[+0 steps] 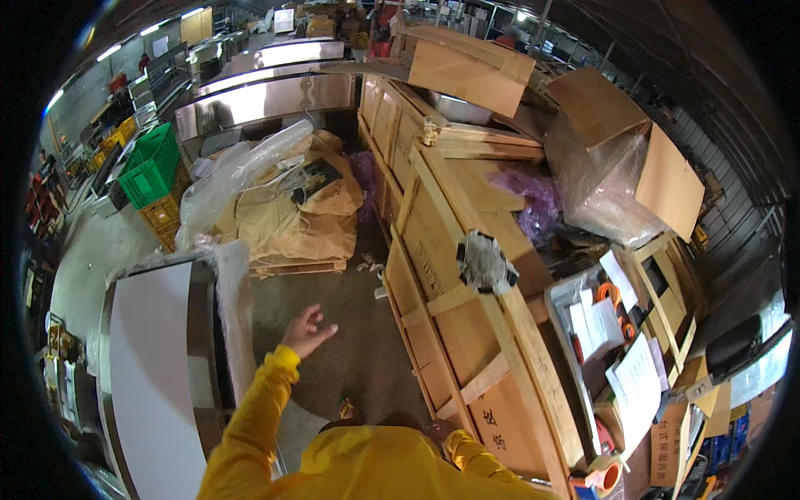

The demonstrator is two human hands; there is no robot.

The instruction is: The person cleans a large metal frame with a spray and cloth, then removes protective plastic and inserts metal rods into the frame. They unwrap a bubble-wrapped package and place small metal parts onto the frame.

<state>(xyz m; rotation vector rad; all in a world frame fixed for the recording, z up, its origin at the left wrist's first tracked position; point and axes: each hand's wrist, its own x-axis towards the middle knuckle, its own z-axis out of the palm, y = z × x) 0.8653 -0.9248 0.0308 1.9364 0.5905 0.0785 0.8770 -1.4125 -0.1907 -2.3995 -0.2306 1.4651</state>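
My left hand [309, 332] hangs in the air over the grey floor, its fingers spread and nothing in them. A yellow sleeve covers that forearm. Low in the picture, my right hand [439, 429] is dark and partly hidden by its yellow sleeve, close to the side of a long wooden-framed crate [462, 333] with cardboard panels. Its fingers do not show well enough to read. On the crate's top beam sits a grey-and-black tape-like bundle [486, 262]. To the left of my left hand stands a large white-topped panel [154, 358] with plastic wrap along its edge.
A pallet load under brown covering [287, 221] stands ahead, beside a green plastic crate [150, 167]. On the right, a tray [557, 312] holds papers [637, 379] and orange-handled tools [608, 293]. Tape [606, 477] lies near it. Open cardboard boxes [471, 71] rise behind.
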